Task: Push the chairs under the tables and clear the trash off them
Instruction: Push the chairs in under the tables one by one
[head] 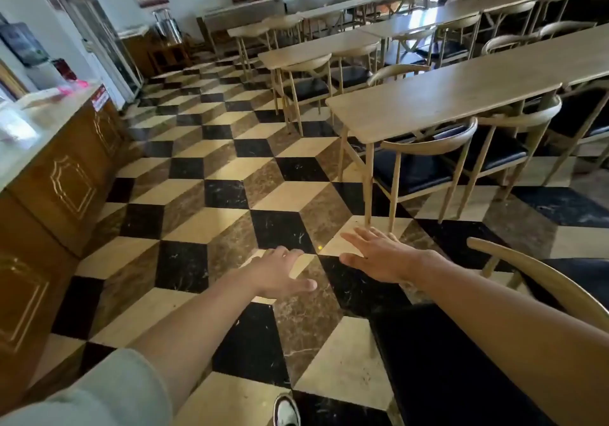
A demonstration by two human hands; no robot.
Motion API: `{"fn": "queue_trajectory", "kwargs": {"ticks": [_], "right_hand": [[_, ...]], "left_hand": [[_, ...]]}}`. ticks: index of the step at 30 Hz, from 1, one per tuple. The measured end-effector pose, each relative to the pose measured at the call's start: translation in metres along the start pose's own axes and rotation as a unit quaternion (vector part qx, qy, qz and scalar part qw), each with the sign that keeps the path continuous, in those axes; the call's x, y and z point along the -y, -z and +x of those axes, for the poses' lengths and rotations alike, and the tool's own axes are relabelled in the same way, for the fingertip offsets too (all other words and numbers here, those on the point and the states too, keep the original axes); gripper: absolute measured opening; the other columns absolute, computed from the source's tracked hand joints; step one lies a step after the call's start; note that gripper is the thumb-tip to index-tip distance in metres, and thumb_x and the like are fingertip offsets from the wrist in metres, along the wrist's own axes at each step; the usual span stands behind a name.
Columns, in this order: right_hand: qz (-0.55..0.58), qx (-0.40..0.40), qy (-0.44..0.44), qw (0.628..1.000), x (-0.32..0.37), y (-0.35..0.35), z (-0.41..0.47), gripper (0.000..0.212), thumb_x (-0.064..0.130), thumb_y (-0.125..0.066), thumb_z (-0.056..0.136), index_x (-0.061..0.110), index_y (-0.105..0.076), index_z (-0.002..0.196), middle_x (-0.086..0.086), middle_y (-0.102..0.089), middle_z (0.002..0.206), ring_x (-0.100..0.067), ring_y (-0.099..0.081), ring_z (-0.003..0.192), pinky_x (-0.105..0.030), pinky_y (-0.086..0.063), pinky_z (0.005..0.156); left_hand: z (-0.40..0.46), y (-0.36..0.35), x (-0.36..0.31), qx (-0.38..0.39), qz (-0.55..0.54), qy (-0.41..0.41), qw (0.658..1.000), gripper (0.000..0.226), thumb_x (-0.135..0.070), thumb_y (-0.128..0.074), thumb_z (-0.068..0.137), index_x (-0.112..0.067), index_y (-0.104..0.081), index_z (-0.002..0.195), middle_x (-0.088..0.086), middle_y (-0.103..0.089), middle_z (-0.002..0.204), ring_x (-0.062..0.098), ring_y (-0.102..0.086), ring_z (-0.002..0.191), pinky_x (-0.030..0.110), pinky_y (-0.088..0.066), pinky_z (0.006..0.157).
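Observation:
My left hand (pixel 280 272) and my right hand (pixel 379 254) are stretched out over the floor, palms down, fingers apart, holding nothing. A light wooden table (pixel 461 95) stands ahead on the right with two dark-seated wooden chairs, the nearer chair (pixel 425 161) and the one beside it (pixel 507 142), tucked partly under its near side. Another wooden chair (pixel 547 280) with a curved back stands at the lower right, close beside my right forearm. More tables (pixel 316 49) and chairs (pixel 306 82) fill the room behind. I see no trash on the tabletops in view.
A brown wooden counter (pixel 66 175) with a pale top runs along the left, with pink and white items on it. The floor (pixel 214 201) is a black, cream and brown cube pattern, forming an aisle between counter and tables. My shoe (pixel 286 410) shows at the bottom.

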State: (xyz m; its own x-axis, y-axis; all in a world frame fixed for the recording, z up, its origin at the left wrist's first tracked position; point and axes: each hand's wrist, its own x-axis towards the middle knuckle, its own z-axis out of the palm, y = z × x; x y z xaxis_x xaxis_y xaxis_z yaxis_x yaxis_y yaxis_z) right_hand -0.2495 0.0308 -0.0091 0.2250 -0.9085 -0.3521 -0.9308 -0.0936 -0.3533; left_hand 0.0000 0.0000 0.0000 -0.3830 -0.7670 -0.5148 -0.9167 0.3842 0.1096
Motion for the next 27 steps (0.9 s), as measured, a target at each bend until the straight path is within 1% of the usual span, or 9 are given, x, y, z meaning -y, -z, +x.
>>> {"fn": "queue_trajectory", "kwargs": {"ticks": [4,7,11,14,16,19,23,25,27], "right_hand": [[-0.001,0.048,-0.012,0.999,0.009,0.007,0.099,0.072,0.066,-0.033,0.102,0.035,-0.010,0.163,0.001,-0.003,0.174,-0.030,0.001,0.160,-0.059,-0.010,0.127],[0.011,0.060,-0.043,0.997,0.018,0.021,0.174,0.074,0.067,-0.038,0.101,0.036,-0.013,0.163,0.002,-0.005,0.174,-0.029,-0.003,0.160,-0.057,-0.014,0.127],[0.059,0.052,-0.053,0.996,0.024,0.044,0.232,0.066,0.062,-0.038,0.104,0.037,-0.019,0.162,0.002,-0.010,0.173,-0.027,-0.009,0.160,-0.053,-0.016,0.126],[0.096,0.036,-0.091,0.991,0.004,0.065,0.266,0.065,0.061,-0.035,0.105,0.035,-0.019,0.162,-0.001,-0.014,0.173,-0.027,-0.010,0.159,-0.052,-0.015,0.126],[0.103,0.027,-0.135,0.985,-0.024,0.076,0.287,0.069,0.065,-0.033,0.103,0.034,-0.017,0.162,-0.001,-0.014,0.173,-0.027,-0.009,0.159,-0.053,-0.016,0.126],[0.131,0.018,-0.198,0.971,-0.073,0.092,0.310,0.074,0.067,-0.038,0.101,0.033,-0.017,0.163,0.000,-0.013,0.173,-0.027,-0.010,0.159,-0.054,-0.017,0.125],[0.183,-0.009,-0.220,0.958,-0.143,0.109,0.331,0.074,0.065,-0.042,0.101,0.031,-0.021,0.163,0.000,-0.016,0.172,-0.028,-0.014,0.158,-0.056,-0.022,0.125],[0.238,-0.042,-0.244,0.939,-0.180,0.113,0.339,0.074,0.065,-0.042,0.101,0.030,-0.022,0.163,-0.002,-0.016,0.172,-0.028,-0.014,0.159,-0.056,-0.023,0.125],[0.309,-0.071,-0.273,0.908,-0.221,0.120,0.338,0.075,0.068,-0.041,0.099,0.031,-0.024,0.162,-0.002,-0.017,0.172,-0.027,-0.017,0.158,-0.053,-0.025,0.125]], "left_hand": [[0.083,0.038,0.055,0.005,-0.014,0.006,1.000,0.094,-0.078,-0.045,0.091,-0.030,-0.011,0.164,0.003,-0.011,0.173,0.031,-0.014,0.158,0.053,-0.022,0.122],[0.140,0.070,0.100,-0.011,-0.034,0.000,0.999,0.088,-0.073,-0.047,0.093,-0.029,-0.018,0.163,0.004,-0.019,0.172,0.030,-0.018,0.157,0.052,-0.024,0.122],[0.199,0.113,0.149,-0.016,0.014,0.017,1.000,0.085,-0.075,-0.045,0.093,-0.029,-0.023,0.162,0.004,-0.027,0.169,0.031,-0.024,0.155,0.051,-0.028,0.121],[0.260,0.152,0.159,-0.015,-0.025,-0.005,1.000,0.084,-0.073,-0.049,0.093,-0.028,-0.027,0.160,0.004,-0.030,0.167,0.032,-0.030,0.153,0.053,-0.034,0.118],[0.305,0.176,0.144,-0.016,-0.029,-0.038,0.999,0.084,-0.073,-0.052,0.091,-0.030,-0.028,0.160,0.003,-0.031,0.167,0.032,-0.034,0.151,0.053,-0.038,0.116],[0.369,0.201,0.105,-0.013,-0.013,-0.093,0.995,0.083,-0.071,-0.053,0.092,-0.030,-0.028,0.160,0.003,-0.029,0.168,0.031,-0.033,0.152,0.051,-0.038,0.117],[0.447,0.225,0.043,0.002,0.037,-0.157,0.987,0.079,-0.064,-0.056,0.095,-0.026,-0.030,0.160,0.007,-0.032,0.166,0.031,-0.033,0.151,0.051,-0.037,0.119],[0.481,0.233,0.012,0.011,0.051,-0.173,0.984,0.074,-0.057,-0.057,0.098,-0.025,-0.031,0.159,0.008,-0.035,0.164,0.031,-0.034,0.151,0.051,-0.039,0.118],[0.516,0.241,-0.027,0.031,0.061,-0.182,0.981,0.069,-0.051,-0.057,0.099,-0.023,-0.034,0.158,0.009,-0.038,0.162,0.032,-0.038,0.148,0.052,-0.041,0.116]]}}
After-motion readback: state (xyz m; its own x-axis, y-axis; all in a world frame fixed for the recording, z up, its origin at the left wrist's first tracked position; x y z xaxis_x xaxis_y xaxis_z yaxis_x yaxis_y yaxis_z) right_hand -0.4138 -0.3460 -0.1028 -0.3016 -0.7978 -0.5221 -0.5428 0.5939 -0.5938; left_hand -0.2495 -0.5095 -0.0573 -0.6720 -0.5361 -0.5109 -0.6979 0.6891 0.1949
